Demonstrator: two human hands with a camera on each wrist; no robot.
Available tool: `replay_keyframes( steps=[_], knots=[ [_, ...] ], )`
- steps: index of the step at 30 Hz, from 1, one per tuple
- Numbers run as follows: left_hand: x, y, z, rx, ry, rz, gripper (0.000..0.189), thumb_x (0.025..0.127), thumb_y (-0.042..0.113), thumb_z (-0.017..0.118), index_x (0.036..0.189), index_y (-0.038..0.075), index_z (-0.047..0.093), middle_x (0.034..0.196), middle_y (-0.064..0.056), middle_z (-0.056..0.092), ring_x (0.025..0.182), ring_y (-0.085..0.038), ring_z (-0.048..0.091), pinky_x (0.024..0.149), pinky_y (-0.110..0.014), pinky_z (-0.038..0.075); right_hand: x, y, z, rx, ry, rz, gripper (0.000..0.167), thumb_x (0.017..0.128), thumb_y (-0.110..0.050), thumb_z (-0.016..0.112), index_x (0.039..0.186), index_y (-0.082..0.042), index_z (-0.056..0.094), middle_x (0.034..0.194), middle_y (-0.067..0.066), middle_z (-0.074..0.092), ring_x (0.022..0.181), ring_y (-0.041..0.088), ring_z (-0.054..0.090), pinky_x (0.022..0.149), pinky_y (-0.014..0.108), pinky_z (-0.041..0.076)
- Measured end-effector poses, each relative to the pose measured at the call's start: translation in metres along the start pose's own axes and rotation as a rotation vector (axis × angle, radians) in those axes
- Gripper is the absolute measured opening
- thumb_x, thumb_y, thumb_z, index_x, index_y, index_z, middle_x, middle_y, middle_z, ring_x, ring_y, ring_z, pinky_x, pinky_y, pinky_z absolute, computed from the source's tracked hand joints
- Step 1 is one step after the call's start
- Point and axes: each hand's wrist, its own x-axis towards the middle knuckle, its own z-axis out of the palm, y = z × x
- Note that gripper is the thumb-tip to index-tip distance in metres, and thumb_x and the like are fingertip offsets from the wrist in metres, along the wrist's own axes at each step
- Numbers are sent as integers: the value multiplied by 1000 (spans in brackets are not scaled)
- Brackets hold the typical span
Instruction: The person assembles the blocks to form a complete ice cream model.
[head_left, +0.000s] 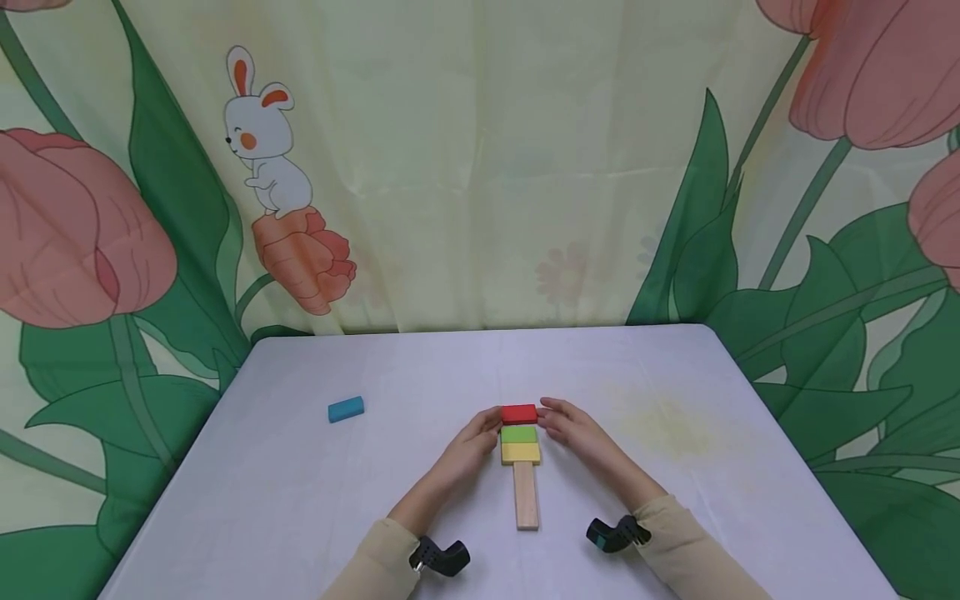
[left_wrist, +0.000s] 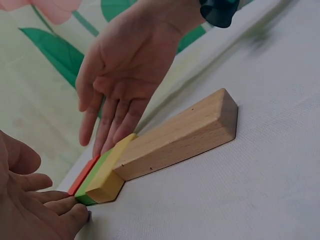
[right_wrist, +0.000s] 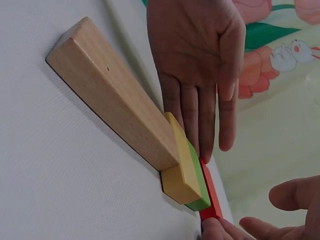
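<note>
A red block lies between my two hands, beyond a green block and a yellow block. These three lie crosswise in a row, and a long plain wooden block runs from the yellow one toward me. My left hand has its extended fingertips at the red block's left end. On the other side, my right hand reaches the red block's right end with relaxed fingers. In the left wrist view, the left fingers lie close beside the green block's end.
A blue block lies apart at the left on the white tabletop. Behind the table's far edge hangs a curtain printed with tulips and a rabbit. Each wrist wears a small black camera.
</note>
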Motion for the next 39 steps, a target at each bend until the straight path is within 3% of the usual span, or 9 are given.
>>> replay_keyframes(
  steps=[16, 21, 24, 27, 33, 36, 39],
  knots=[
    [-11, 0, 0, -16, -10, -3, 55, 107, 19, 40, 159, 3, 34, 164, -16, 39, 154, -36, 34, 123, -56, 33, -10, 3, 1, -5, -42, 7, 59, 108, -29, 52, 158, -4, 36, 157, 22, 47, 145, 38, 47, 119, 51, 39],
    [-14, -2, -1, -25, -13, 4, 54, 108, 19, 40, 159, 3, 35, 164, -16, 39, 153, -36, 35, 123, -56, 33, -10, 5, 0, -50, -33, -3, 56, 107, -29, 54, 155, -4, 42, 154, 21, 51, 143, 37, 50, 117, 49, 42],
    [-14, -3, -3, -1, -7, 9, 54, 107, 20, 42, 158, 2, 36, 163, -17, 41, 151, -36, 38, 122, -56, 35, -11, 5, -1, -177, 1, -57, 48, 106, -25, 56, 149, -5, 51, 148, 18, 57, 137, 37, 55, 114, 52, 46],
    [-15, -5, -9, 42, 8, 2, 52, 108, 22, 42, 156, 4, 40, 161, -16, 44, 149, -34, 42, 120, -54, 38, -13, 5, -4, -409, 18, -148, 42, 103, -24, 62, 143, -10, 59, 146, 14, 59, 135, 36, 56, 112, 55, 47],
    [-20, -10, -35, 107, 60, 14, 43, 109, 19, 45, 149, 5, 50, 154, -15, 52, 145, -34, 47, 118, -54, 42, -16, 5, -9, -845, -96, -454, 42, 95, -35, 74, 134, -20, 65, 150, 8, 52, 137, 33, 53, 112, 57, 46],
    [-23, -12, -54, 139, 101, 13, 39, 108, 17, 47, 145, 6, 54, 150, -13, 56, 143, -34, 49, 117, -54, 42, -16, 7, -9, -945, -159, -599, 42, 91, -44, 77, 126, -25, 66, 148, 6, 53, 134, 31, 53, 111, 56, 45],
    [-25, -13, -72, 167, 149, 0, 37, 107, 16, 50, 142, 7, 58, 147, -11, 59, 141, -32, 51, 117, -54, 42, -16, 9, -7, -1000, -199, -658, 46, 88, -57, 76, 121, -28, 66, 148, 4, 52, 137, 29, 50, 114, 57, 41]
  ],
)
